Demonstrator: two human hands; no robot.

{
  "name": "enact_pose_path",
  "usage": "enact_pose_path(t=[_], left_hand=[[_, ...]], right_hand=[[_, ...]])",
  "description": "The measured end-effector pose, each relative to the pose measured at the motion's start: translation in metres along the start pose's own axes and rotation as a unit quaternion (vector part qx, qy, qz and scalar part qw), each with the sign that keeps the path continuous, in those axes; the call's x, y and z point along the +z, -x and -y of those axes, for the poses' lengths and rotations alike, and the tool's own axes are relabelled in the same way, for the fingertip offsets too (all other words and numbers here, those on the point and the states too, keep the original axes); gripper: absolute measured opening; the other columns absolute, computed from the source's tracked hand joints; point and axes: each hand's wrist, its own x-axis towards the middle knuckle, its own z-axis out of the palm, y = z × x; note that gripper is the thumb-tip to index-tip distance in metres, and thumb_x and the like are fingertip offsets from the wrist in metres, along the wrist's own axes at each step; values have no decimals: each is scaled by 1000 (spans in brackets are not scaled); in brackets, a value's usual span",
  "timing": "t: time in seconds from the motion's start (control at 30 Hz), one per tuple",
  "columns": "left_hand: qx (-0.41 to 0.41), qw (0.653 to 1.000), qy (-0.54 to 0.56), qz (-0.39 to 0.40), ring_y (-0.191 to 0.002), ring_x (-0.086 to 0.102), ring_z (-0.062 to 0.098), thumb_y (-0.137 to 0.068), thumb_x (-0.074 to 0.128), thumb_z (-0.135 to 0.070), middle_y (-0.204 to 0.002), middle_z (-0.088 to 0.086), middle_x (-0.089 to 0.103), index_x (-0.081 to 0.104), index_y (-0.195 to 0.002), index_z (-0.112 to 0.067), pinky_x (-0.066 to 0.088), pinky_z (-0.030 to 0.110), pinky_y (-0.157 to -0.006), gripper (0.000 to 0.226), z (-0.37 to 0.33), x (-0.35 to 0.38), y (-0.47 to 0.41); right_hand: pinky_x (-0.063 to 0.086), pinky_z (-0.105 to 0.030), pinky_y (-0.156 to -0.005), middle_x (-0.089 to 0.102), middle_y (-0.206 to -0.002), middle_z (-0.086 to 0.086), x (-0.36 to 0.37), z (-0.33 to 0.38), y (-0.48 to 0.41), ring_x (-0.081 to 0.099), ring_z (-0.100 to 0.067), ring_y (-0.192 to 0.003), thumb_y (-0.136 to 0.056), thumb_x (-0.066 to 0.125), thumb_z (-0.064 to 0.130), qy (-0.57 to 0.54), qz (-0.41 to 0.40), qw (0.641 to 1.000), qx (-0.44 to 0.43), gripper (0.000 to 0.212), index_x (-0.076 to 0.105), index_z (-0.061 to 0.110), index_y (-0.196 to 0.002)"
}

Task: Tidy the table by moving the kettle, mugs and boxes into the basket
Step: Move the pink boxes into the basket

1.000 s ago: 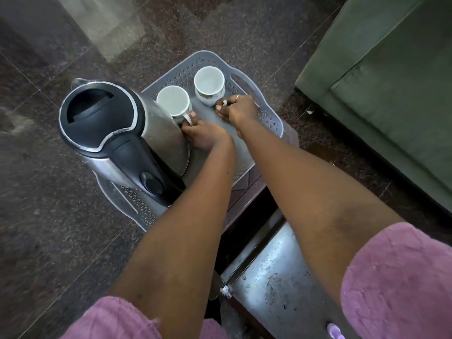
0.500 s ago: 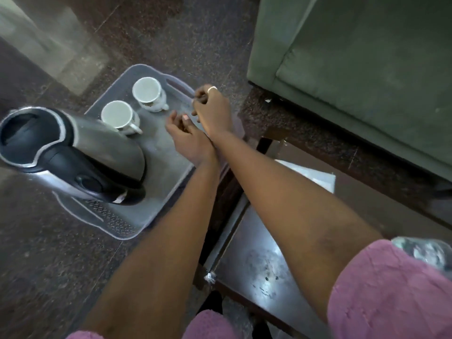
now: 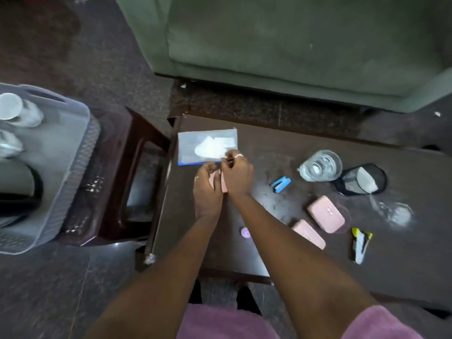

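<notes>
A small pink box (image 3: 217, 180) lies on the dark table (image 3: 269, 145); my left hand (image 3: 206, 194) and my right hand (image 3: 237, 173) curl round it from either side and hide most of it. Two more pink boxes (image 3: 326, 214) (image 3: 309, 234) lie to the right, apart from my hands. At the far left the grey basket (image 3: 84, 116) stands on a brown stool (image 3: 138, 152). It holds two white mugs (image 3: 9, 110) (image 3: 9, 143) and the kettle (image 3: 17, 182), which the frame edge cuts off.
A clear zip pouch (image 3: 193, 143) lies just beyond my hands. A glass (image 3: 320, 165), a blue stapler (image 3: 281, 184), a black mesh holder (image 3: 362, 178), a purple disc (image 3: 245, 232) and a yellow-black tool (image 3: 360, 243) are on the table. A green sofa (image 3: 293, 45) stands behind.
Both hands left the mugs in the basket and moved right to the table, where they now close round a pink box. The view swung right with them.
</notes>
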Motion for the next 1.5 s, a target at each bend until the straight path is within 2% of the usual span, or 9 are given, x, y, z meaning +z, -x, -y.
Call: enact_pose_path(t=[0.17,0.33,0.53,0.67,0.8,1.03,1.2,1.33,1.5], left_hand=[[-4,992,-69,105,-114,54,32,-86,61,-9,-121,17,60,53,-123,-2,37,32,-100,38,1,33,47],[18,953,-265,145,-130,37,35,-80,68,-13,-140,18,43,41,-133,-3,28,40,-112,60,13,39,40],[61,885,-435,155,-143,20,31,-78,72,-24,-153,16,25,21,-144,-5,14,39,-119,86,22,38,17],[9,874,-449,185,-146,11,35,-77,73,-23,-158,9,14,10,-148,-14,14,47,-118,96,27,41,3],[5,867,-453,206,-142,19,35,-81,68,-17,-154,10,23,13,-148,-13,19,46,-117,87,33,38,-5],[34,854,-466,230,-124,40,33,-71,73,-35,-134,17,42,31,-136,-7,33,40,-102,83,33,19,-18],[21,936,-337,104,-108,49,38,-64,72,-24,-122,20,48,42,-127,-6,38,42,-95,72,7,-41,-42],[24,950,-309,-29,-104,50,41,-63,72,-21,-117,25,52,47,-124,-3,39,45,-91,68,-15,-121,-86],[-68,937,-311,-147,-113,47,44,-72,72,-31,-121,30,51,43,-127,-3,34,46,-99,68,-6,-226,-143]], right_hand=[[39,-41,-93,60,-117,-18,-62,-106,34,52,-37,-112,-83,63,17,159,9,987,10,31,63,5,-111],[32,-49,-98,36,-143,-9,-110,-174,60,34,-34,-126,-75,69,42,367,125,922,13,59,49,23,-127],[34,-54,-96,35,-140,-9,-122,-205,74,31,-36,-127,-67,74,47,439,158,884,7,71,42,36,-129],[29,-56,-97,39,-134,-13,-118,-211,78,35,-37,-123,-65,74,44,464,146,874,-1,74,40,34,-130],[42,-46,-86,47,-120,-13,-113,-215,85,50,-36,-108,-75,67,30,462,183,867,38,71,30,34,-136],[47,-49,-79,41,-125,-10,-94,-177,67,43,-32,-114,-75,65,15,412,198,888,45,75,23,35,-135],[46,-47,-81,42,-127,-3,-59,-108,43,41,-31,-118,-71,63,10,394,195,898,-1,83,17,34,-136],[46,-48,-84,44,-128,-4,-23,-36,26,43,-32,-117,-71,67,17,399,191,894,-77,90,13,31,-142],[45,-53,-87,43,-127,-9,35,75,4,43,-37,-118,-73,69,25,370,188,891,-183,87,16,31,-142]])
